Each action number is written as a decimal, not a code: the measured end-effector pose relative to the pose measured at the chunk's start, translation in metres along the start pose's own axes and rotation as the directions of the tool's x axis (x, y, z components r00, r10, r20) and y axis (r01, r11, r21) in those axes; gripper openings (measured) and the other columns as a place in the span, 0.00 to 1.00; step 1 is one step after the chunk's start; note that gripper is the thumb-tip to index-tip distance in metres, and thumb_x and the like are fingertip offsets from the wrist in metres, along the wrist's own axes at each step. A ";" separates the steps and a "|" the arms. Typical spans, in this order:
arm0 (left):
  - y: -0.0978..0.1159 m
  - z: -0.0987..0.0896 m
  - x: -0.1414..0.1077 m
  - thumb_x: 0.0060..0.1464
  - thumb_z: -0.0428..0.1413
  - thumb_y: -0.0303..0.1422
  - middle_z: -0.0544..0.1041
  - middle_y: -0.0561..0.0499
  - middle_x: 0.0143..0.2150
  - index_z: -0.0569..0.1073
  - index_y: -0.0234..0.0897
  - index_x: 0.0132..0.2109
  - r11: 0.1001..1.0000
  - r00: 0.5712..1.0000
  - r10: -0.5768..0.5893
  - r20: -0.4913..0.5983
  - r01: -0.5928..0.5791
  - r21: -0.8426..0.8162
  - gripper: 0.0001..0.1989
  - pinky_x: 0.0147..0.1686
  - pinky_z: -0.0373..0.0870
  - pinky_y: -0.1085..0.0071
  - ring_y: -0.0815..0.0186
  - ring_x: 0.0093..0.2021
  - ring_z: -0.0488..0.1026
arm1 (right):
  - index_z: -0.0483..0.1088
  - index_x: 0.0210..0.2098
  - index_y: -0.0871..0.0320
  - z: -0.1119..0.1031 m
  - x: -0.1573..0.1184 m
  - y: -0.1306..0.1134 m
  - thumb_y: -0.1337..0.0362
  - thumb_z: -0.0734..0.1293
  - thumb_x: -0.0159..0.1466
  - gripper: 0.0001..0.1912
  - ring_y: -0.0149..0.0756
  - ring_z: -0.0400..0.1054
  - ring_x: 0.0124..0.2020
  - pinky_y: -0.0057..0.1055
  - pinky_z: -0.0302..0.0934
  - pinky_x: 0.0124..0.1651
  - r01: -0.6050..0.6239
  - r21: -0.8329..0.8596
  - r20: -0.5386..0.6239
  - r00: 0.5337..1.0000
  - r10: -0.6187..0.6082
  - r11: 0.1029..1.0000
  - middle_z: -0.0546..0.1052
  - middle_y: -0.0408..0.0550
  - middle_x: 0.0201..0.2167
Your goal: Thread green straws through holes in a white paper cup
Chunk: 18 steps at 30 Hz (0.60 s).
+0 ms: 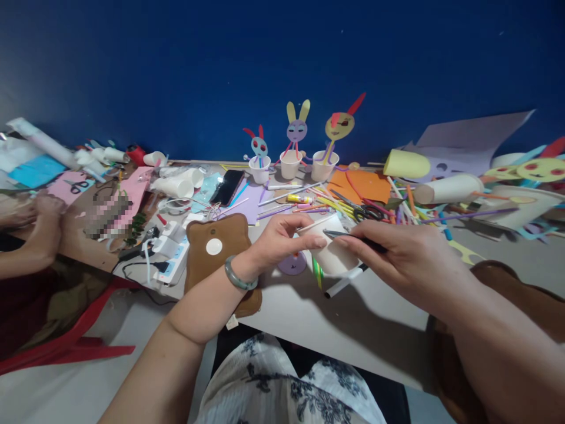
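Near the middle of the table, my left hand (pixel 286 238) grips a white paper cup (pixel 338 256) by its rim, thumb outside. The cup is tilted, its mouth toward the upper left. My right hand (pixel 392 253) is closed on a slim dark tool with a pointed grey tip (pixel 334 234), which meets the cup's wall; whether it is a pen or a blade I cannot tell. Below the cup lie a white marker (pixel 346 282) with a black end, a purple paper disc (pixel 292 264) with a drawn face, and some green strips (pixel 317 272).
Three cups with paper rabbit-like figures (pixel 296 131) stand by the blue wall. Black-handled scissors (pixel 369 213), pipe cleaners and orange paper (pixel 359 184) lie ahead. To the left are a brown pad (pixel 216 235), a power strip (pixel 173 265), a phone (pixel 226 187) and another person's hands (pixel 46 209).
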<state>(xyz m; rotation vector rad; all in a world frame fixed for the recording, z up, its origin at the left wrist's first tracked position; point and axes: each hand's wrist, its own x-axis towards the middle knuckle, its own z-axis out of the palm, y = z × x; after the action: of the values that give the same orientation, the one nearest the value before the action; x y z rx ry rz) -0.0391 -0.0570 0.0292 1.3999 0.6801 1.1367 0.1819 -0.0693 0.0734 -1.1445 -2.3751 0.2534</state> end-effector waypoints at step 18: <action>0.003 -0.003 0.002 0.48 0.70 0.44 0.74 0.52 0.30 0.75 0.34 0.28 1.000 0.998 0.000 -0.055 -0.001 -0.009 0.19 0.39 0.65 0.68 0.69 0.34 0.69 | 0.70 0.26 0.56 0.002 0.010 0.001 0.54 0.63 0.72 0.20 0.28 0.59 0.19 0.29 0.50 0.24 0.010 0.201 -0.120 0.993 0.014 0.980 0.68 0.41 0.17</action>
<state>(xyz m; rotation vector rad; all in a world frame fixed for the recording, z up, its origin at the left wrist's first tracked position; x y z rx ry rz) -0.0419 -0.0548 0.0316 1.3656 0.7127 1.1809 0.1764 -0.0609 0.0748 -1.0373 -2.1865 0.4033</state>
